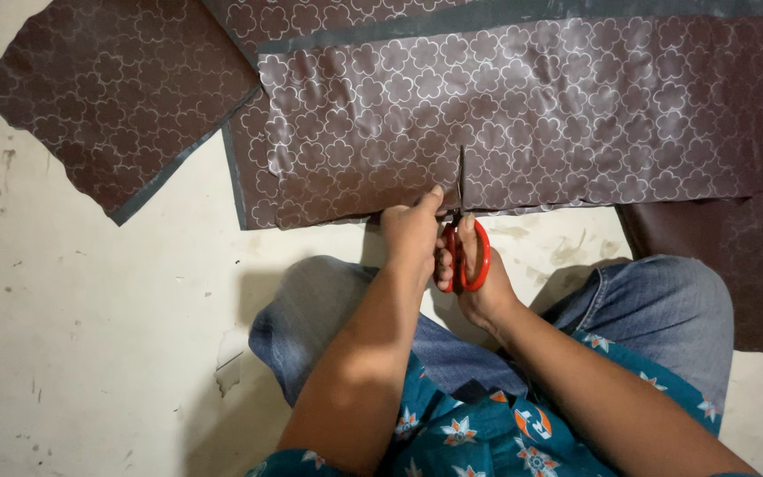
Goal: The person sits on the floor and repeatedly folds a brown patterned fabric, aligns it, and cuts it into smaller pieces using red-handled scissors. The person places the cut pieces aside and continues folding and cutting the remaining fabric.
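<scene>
- Red-handled scissors (pixel 463 252) gripped in the right hand (pixel 479 283), fingers closed through the loops; blades pointing far, up into the near edge of the brown patterned sheet (pixel 532 115), likely so the cut runs straight away from the body.
- Left hand (pixel 411 231) closed on the sheet's near edge just left of the blades, thumb pressed flat on top; seemingly holding the material taut and still beside the cut line.
- Sheet lying flat on the pale floor (pixel 90 336), spread from centre to far right; a short slit visible above the blade tips.
- Second brown piece (pixel 117 97) at far left, angled, apart from the hands; a third layer (pixel 253 190) showing under the main sheet's left end, grey border exposed; darker material (pixel 752 265) at right near the knee.
- Count: one pair of scissors; two hands; at least three patterned pieces, exact number of layers hard to tell.
- Seated on the floor, denim-clad knees (pixel 311 309) spread either side of the hands.
</scene>
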Tool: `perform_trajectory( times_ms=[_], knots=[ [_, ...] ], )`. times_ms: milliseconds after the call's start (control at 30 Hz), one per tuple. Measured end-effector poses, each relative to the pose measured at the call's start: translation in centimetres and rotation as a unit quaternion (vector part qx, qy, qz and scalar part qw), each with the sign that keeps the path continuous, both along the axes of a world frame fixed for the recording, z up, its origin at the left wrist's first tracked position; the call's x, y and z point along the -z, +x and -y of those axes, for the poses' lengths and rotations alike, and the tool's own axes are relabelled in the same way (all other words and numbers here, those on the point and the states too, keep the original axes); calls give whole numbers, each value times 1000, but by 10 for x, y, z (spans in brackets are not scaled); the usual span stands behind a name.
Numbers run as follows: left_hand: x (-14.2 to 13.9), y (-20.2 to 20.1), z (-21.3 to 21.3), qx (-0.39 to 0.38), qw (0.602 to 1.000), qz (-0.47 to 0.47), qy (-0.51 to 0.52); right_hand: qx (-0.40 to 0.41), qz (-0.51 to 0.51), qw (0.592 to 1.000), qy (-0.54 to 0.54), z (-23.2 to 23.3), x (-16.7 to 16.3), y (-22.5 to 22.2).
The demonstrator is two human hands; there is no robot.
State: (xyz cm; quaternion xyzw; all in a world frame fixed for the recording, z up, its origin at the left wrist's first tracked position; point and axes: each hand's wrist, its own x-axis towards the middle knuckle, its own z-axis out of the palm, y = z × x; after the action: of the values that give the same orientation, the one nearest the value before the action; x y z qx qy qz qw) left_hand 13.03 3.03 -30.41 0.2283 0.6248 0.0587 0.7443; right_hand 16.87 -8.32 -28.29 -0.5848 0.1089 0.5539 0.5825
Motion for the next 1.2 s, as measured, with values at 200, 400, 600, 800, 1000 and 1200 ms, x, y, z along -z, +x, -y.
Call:
perform_trajectory(
  times_ms=[200,400,600,800,1000,1200],
  knots=[
    [31,3,6,-29,995,18,92,-17,29,999,5,6,3,5],
    [43,3,8,-38,996,15,84,-39,38,999,-3,14,6,14],
    [46,4,9,-58,994,25,85,-60,43,997,-10,15,7,21],
    [44,3,5,-49,995,14,87,-100,51,994,-2,21,1,40],
    [35,3,3,-75,994,35,71,-137,79,987,-28,27,1,60],
    [32,3,3,-86,991,55,81,-175,85,978,-77,26,11,69]
  ],
)
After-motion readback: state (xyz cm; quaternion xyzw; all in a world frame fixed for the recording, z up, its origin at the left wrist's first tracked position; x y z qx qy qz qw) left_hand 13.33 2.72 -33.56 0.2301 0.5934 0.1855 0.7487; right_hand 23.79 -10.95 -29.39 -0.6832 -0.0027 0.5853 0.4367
